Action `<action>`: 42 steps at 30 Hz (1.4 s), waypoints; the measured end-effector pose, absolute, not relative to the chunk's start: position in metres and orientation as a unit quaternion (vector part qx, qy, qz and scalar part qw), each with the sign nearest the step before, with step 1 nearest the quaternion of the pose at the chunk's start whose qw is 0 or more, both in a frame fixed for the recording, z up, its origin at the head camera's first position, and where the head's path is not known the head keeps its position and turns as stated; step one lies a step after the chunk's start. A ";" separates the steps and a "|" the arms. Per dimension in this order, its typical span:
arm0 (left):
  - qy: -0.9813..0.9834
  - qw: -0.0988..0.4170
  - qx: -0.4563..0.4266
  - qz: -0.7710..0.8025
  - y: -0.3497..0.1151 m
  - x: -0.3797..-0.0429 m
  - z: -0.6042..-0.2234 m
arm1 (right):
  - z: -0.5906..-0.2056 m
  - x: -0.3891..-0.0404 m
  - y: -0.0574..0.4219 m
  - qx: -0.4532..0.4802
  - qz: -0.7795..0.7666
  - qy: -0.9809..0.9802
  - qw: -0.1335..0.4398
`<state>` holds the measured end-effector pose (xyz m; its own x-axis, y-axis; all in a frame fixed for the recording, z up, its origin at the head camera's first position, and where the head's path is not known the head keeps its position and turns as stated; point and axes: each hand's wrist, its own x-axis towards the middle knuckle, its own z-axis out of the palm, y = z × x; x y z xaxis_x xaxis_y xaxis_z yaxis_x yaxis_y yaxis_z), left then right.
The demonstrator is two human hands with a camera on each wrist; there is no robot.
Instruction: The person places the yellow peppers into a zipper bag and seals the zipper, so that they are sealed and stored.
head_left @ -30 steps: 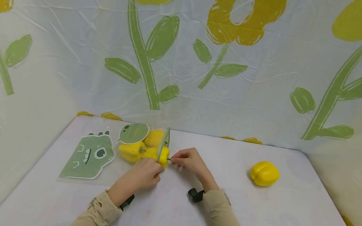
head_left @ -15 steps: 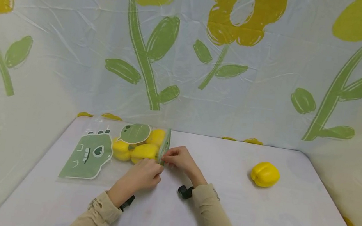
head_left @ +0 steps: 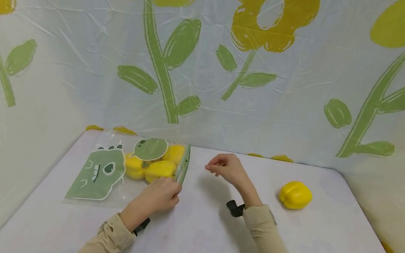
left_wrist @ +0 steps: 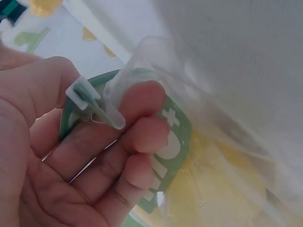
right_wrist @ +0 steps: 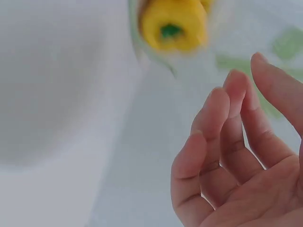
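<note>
The right hand (head_left: 229, 169), loosely curved and empty, has withdrawn from the clear bag (head_left: 100, 175); the left hand (head_left: 161, 194) pinches the bag's edge (head_left: 186, 160) (exact grip hard to tell), a hold best kept steady. Three yellow peppers (head_left: 160, 170) lie inside, a fourth pepper (head_left: 296, 195) apart on the desk (head_left: 191, 248).

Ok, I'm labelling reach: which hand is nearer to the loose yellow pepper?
Right: the right hand is between the bag and the loose yellow pepper, touching neither; the left hand is farther off, gripping the bag's edge.
</note>
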<state>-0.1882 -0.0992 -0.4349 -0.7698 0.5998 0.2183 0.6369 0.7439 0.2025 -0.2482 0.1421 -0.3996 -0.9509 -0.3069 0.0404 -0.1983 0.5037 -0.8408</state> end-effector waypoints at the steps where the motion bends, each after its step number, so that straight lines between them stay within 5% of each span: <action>1: -0.931 0.072 -0.332 -0.134 -0.100 -0.188 -0.435 | -0.393 -0.247 0.153 -0.140 -0.473 0.869 0.045; 9: -0.928 0.080 -0.337 -0.136 -0.101 -0.189 -0.436 | -0.352 -0.222 0.250 -0.058 -0.431 0.895 -0.102; 15: -0.928 0.071 -0.336 -0.142 -0.101 -0.188 -0.436 | -0.370 -0.201 0.305 0.073 -0.401 0.892 -0.196; 26: -0.931 0.067 -0.331 -0.141 -0.101 -0.189 -0.437 | -0.439 -0.192 0.345 0.157 -0.393 0.906 0.019; 42: -0.934 0.057 -0.326 -0.137 -0.100 -0.189 -0.436 | -0.443 -0.190 0.345 0.133 -0.429 0.893 0.032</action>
